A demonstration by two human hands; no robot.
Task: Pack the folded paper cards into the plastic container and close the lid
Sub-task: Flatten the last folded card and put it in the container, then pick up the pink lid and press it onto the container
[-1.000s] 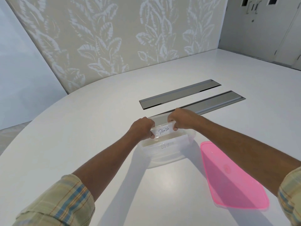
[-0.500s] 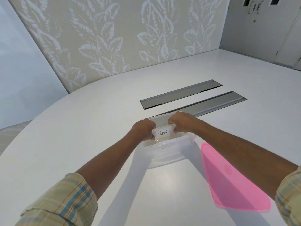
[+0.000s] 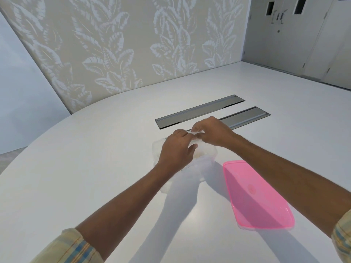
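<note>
The clear plastic container [image 3: 211,151] stands on the white table, just in front of me. My left hand [image 3: 176,149] lies palm down over its opening, thumb spread to the right, and hides what is inside. My right hand [image 3: 213,132] is at the container's far rim with its fingers curled. Its fingertips pinch a white sliver of a folded paper card [image 3: 198,135]. The two hands' fingertips meet there. The pink lid [image 3: 256,194] lies flat on the table to the right of the container, apart from it.
Two long grey metal cable hatches [image 3: 199,111] are set into the white table [image 3: 95,158] just beyond the container. A leaf-patterned wall stands behind the table and doors are at the far right.
Both hands held a card marked "PANDA" upright over the container. They have since lowered and turned over it, so the written face is hidden under my left hand.
</note>
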